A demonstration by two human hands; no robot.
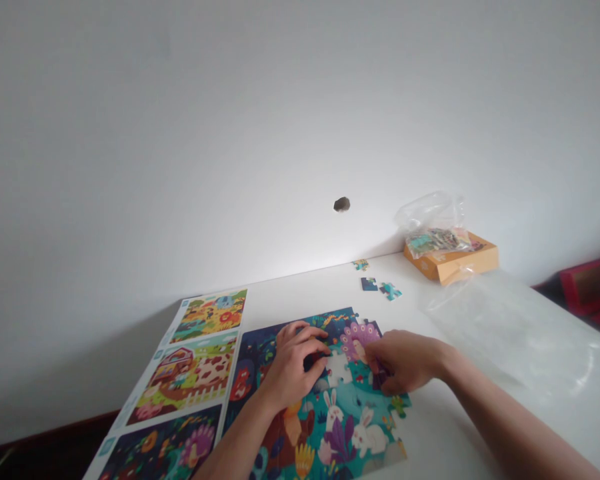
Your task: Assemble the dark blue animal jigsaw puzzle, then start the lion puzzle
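Observation:
A colourful jigsaw puzzle [345,420] with rabbits and a peacock lies partly assembled on the white table [480,400]. My left hand [293,363] rests on its upper middle, fingers curled and pressing down on the pieces beside a white gap [339,369] in the picture. My right hand [405,360] lies on the puzzle's right edge, fingers bent and pinched on a dark puzzle piece [380,380] next to the peacock.
A reference sheet [190,373] with several printed pictures lies left of the puzzle. Three loose pieces [380,288] sit further back. An orange box [453,260] with a plastic bag of pieces on it stands at the back right. A clear plastic sheet [505,327] lies to the right.

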